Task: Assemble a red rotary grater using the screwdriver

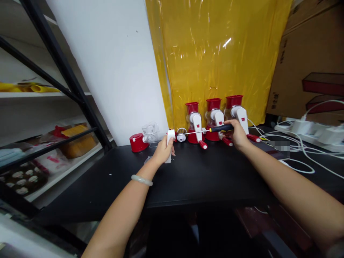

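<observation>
- Head view: a white piece (171, 134) is held upright over the table (199, 179), pinched between thumb and fingers of the left hand (164, 149).
- Screwdriver (221, 128) is gripped by the handle, fingers of the right hand (238, 134) closed round it; shaft pointed leftward, roughly level.
- Tip is brought to the white piece's edge; whether a screw is engaged cannot be told.
- Step in hand, as judged: screwdriver work on the white piece.
- Called for, it seems: tip aligned, piece braced against the twist.
- Drum (181, 131) is seen behind the shaft; red base (137, 143) and clear housing (150, 132) left of the left hand.
</observation>
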Action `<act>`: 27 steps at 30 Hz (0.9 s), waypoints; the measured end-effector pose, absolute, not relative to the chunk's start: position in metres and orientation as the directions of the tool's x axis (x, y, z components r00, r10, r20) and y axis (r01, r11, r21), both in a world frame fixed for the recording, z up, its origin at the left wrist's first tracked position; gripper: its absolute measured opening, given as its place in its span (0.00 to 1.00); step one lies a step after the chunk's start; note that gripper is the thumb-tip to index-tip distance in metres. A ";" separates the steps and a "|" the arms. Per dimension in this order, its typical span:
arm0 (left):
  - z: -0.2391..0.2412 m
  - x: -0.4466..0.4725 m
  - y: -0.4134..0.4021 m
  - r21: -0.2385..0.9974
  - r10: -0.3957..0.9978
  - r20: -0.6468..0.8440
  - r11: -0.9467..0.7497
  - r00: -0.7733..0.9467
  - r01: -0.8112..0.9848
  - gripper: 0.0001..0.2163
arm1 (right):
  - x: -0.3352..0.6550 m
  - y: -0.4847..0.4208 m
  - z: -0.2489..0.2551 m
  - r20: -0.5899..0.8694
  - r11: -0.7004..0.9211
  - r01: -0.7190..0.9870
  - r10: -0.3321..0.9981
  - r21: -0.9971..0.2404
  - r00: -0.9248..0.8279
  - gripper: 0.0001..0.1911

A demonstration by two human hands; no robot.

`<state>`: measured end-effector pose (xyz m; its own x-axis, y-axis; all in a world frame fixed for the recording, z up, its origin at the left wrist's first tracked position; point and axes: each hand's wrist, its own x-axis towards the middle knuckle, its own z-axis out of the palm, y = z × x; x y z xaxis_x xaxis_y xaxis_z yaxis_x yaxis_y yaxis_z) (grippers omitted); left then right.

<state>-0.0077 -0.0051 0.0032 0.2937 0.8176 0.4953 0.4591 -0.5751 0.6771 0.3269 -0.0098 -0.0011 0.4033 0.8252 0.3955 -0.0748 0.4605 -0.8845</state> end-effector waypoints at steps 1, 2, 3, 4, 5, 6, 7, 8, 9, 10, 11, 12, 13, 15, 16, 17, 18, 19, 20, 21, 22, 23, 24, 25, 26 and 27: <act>0.003 -0.008 -0.005 0.676 0.819 0.495 -0.573 0.290 0.463 0.20 | 0.327 -0.009 -0.001 0.380 0.449 -0.101 0.839 -0.888 0.388 0.12; 0.003 -0.008 -0.004 0.676 0.821 0.493 -0.571 0.290 0.466 0.20 | 0.328 -0.008 -0.001 0.369 0.437 -0.116 0.852 -0.892 0.371 0.10; 0.002 -0.008 -0.003 0.677 0.822 0.489 -0.568 0.291 0.468 0.20 | 0.328 -0.007 -0.002 0.361 0.427 -0.123 0.861 -0.896 0.359 0.09; 0.001 -0.008 -0.003 0.680 0.824 0.485 -0.565 0.292 0.467 0.20 | 0.328 -0.007 -0.002 0.355 0.421 -0.127 0.865 -0.898 0.355 0.09; 0.001 -0.008 -0.002 0.686 0.827 0.480 -0.561 0.291 0.463 0.20 | 0.329 -0.006 -0.003 0.352 0.419 -0.129 0.865 -0.899 0.357 0.10; 0.001 -0.008 -0.002 0.695 0.831 0.477 -0.557 0.288 0.455 0.20 | 0.329 -0.005 -0.003 0.351 0.420 -0.130 0.864 -0.898 0.362 0.10; 0.001 -0.008 -0.002 0.704 0.833 0.475 -0.553 0.283 0.445 0.20 | 0.329 -0.004 -0.004 0.354 0.424 -0.129 0.860 -0.897 0.368 0.10; 0.001 -0.007 -0.003 0.711 0.834 0.475 -0.551 0.280 0.436 0.20 | 0.329 -0.003 -0.004 0.359 0.430 -0.126 0.856 -0.894 0.372 0.11; 0.002 -0.007 -0.004 0.716 0.834 0.475 -0.551 0.279 0.428 0.20 | 0.329 -0.002 -0.005 0.367 0.437 -0.121 0.852 -0.891 0.375 0.11; 0.002 -0.006 -0.005 0.720 0.835 0.475 -0.550 0.278 0.423 0.20 | 0.330 -0.001 -0.005 0.375 0.443 -0.115 0.849 -0.889 0.374 0.12; 0.003 -0.005 -0.006 0.721 0.835 0.472 -0.550 0.281 0.422 0.20 | 0.330 -0.001 -0.005 0.380 0.447 -0.111 0.848 -0.888 0.370 0.13; 0.004 -0.005 -0.006 0.722 0.836 0.470 -0.549 0.285 0.421 0.20 | 0.330 -0.001 -0.005 0.382 0.447 -0.111 0.849 -0.887 0.366 0.14; 0.004 -0.005 -0.006 0.726 0.838 0.465 -0.545 0.285 0.420 0.20 | 0.331 -0.001 -0.005 0.380 0.445 -0.115 0.851 -0.888 0.363 0.14; 0.004 -0.004 -0.005 0.740 0.842 0.454 -0.538 0.290 0.403 0.19 | 0.331 -0.001 -0.004 0.371 0.440 -0.130 0.856 -0.888 0.361 0.15; 0.005 -0.004 -0.003 0.757 0.845 0.449 -0.533 0.291 0.378 0.19 | 0.331 -0.001 -0.003 0.367 0.436 -0.135 0.859 -0.890 0.357 0.15; 0.006 -0.005 -0.001 0.780 0.844 0.441 -0.528 0.304 0.335 0.19 | 0.332 -0.001 -0.002 0.363 0.429 -0.132 0.864 -0.894 0.348 0.15; 0.007 -0.005 0.002 0.802 0.838 0.434 -0.527 0.330 0.283 0.19 | 0.332 -0.001 0.000 0.357 0.419 -0.127 0.870 -0.899 0.339 0.14; 0.010 -0.005 0.004 0.820 0.831 0.432 -0.524 0.351 0.230 0.19 | 0.332 0.000 0.003 0.350 0.404 -0.118 0.879 -0.907 0.323 0.14; 0.014 -0.006 0.006 0.840 0.830 0.423 -0.510 0.364 0.187 0.19 | 0.333 0.002 0.006 0.346 0.395 -0.108 0.885 -0.912 0.313 0.14; 0.018 -0.006 0.009 0.860 0.836 0.402 -0.485 0.374 0.158 0.19 | 0.333 0.005 0.011 0.348 0.392 -0.096 0.886 -0.915 0.307 0.14; 0.023 -0.006 0.011 0.880 0.847 0.376 -0.453 0.375 0.143 0.19 | 0.334 0.007 0.016 0.353 0.394 -0.082 0.884 -0.915 0.306 0.14; 0.028 -0.006 0.013 0.897 0.860 0.351 -0.423 0.371 0.131 0.18 | 0.334 0.010 0.021 0.364 0.403 -0.069 0.878 -0.913 0.312 0.15; 0.033 -0.005 0.015 0.911 0.872 0.324 -0.393 0.367 0.130 0.17 | 0.334 0.013 0.026 0.373 0.409 -0.054 0.872 -0.911 0.316 0.16; 0.036 -0.003 0.017 0.920 0.880 0.300 -0.369 0.369 0.131 0.17 | 0.333 0.016 0.030 0.378 0.414 -0.048 0.867 -0.909 0.325 0.17; 0.038 -0.001 0.019 0.929 0.891 0.279 -0.344 0.358 0.133 0.16 | 0.331 0.018 0.033 0.376 0.416 -0.054 0.863 -0.908 0.336 0.17; 0.039 0.002 0.022 0.937 0.905 0.270 -0.326 0.330 0.128 0.16 | 0.330 0.020 0.034 0.360 0.406 -0.068 0.866 -0.911 0.347 0.16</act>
<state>0.0016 0.0219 0.0387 0.3304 0.9045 0.2696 0.1279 -0.3259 0.9367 0.3295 0.0202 0.0338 0.3472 0.8658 0.3603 -0.0678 0.4063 -0.9112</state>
